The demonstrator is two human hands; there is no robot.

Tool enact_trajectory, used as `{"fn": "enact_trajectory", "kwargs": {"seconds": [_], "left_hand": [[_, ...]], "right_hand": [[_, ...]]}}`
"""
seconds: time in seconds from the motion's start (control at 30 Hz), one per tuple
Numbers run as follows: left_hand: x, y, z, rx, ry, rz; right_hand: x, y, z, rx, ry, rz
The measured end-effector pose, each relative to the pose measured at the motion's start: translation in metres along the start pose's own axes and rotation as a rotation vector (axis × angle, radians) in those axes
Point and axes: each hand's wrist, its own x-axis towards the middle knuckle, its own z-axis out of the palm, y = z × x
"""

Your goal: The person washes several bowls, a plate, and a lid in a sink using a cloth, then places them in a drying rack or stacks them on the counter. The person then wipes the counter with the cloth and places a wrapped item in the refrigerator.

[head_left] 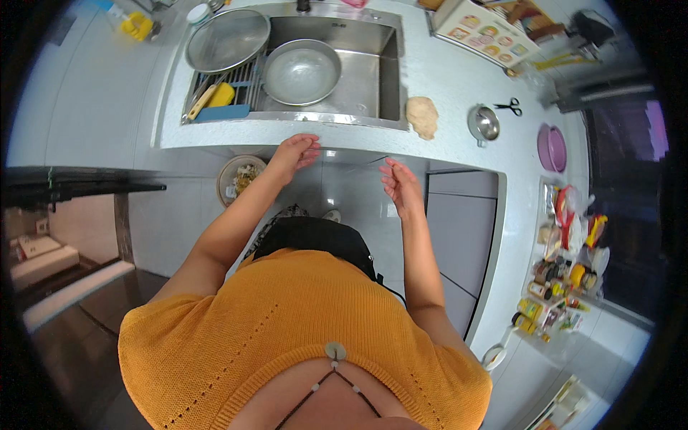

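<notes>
Both of my hands are empty and held at the front edge of the white countertop (pixel 344 134). My left hand (pixel 299 156) is by the edge below the sink, its fingers loosely bent. Farther right, my right hand (pixel 403 185) hangs just in front of the counter with slightly curled fingers. A pale lump of dough (pixel 422 117) lies on the counter right of the sink. Inside the stainless steel sink (pixel 365 80) stands a round metal basin (pixel 302 71) that appears to hold cloudy water.
A round metal-rimmed vessel (pixel 228 40) rests over the sink's left side, above a drying rack (pixel 248 88). Rightward are a metal cup (pixel 485 123), black-handled scissors (pixel 509 106) and a purple basin (pixel 552 148). Several condiment bottles (pixel 548 290) line the right. A waste bin (pixel 221 180) stands below.
</notes>
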Motion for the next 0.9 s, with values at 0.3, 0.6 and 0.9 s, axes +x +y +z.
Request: {"fn": "enact_trajectory", "kwargs": {"seconds": [0.3, 0.6, 0.9], "left_hand": [[-0.006, 0.034, -0.068, -0.152, 0.248, 0.076], [0.014, 0.058, -0.105, -0.206, 0.261, 0.135], [0.015, 0.046, -0.121, -0.350, 0.249, 0.220]], "right_hand": [[0.080, -0.016, 0.084, -0.156, -0.201, 0.126], [0.229, -0.012, 0.127, -0.494, 0.033, 0.178], [0.355, 0.047, 0.143, -0.402, 0.167, 0.283]]}}
